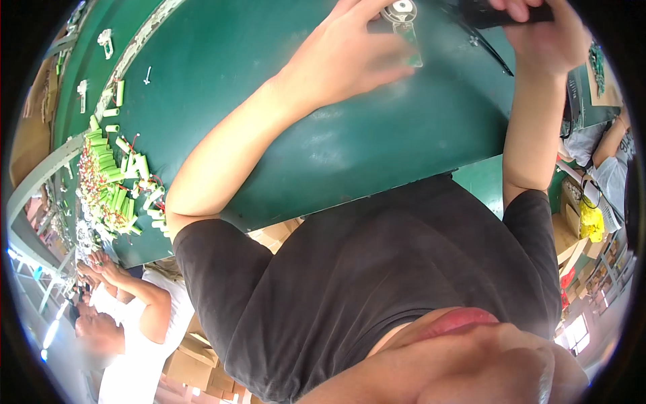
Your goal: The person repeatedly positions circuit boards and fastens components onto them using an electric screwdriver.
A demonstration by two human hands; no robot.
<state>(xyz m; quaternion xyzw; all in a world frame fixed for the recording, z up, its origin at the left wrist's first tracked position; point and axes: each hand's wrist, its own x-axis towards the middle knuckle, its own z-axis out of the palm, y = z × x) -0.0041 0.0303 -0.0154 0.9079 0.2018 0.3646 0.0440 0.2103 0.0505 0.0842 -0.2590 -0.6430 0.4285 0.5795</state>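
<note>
My left hand point(350, 57) is at the top middle over the green table, its fingers curled round a small clear plastic part point(408, 34). That part has a round head with a white centre and a short straight stem. Motion smears some of the fingers on it. At the upper right my right hand point(548, 44) grips a black object point(481, 13), whose kind I cannot make out because the frame's edge cuts it off. A thin dark rod or cable point(494, 54) runs over the table beside this hand.
Green cylindrical cells point(111, 172) with red wires lie heaped on the green table's point(323, 155) left side. Small white parts point(105, 44) rest beyond a raised rail point(138, 47). A co-worker in white point(151, 316) sits at the lower left; another person point(609, 155) is at the right.
</note>
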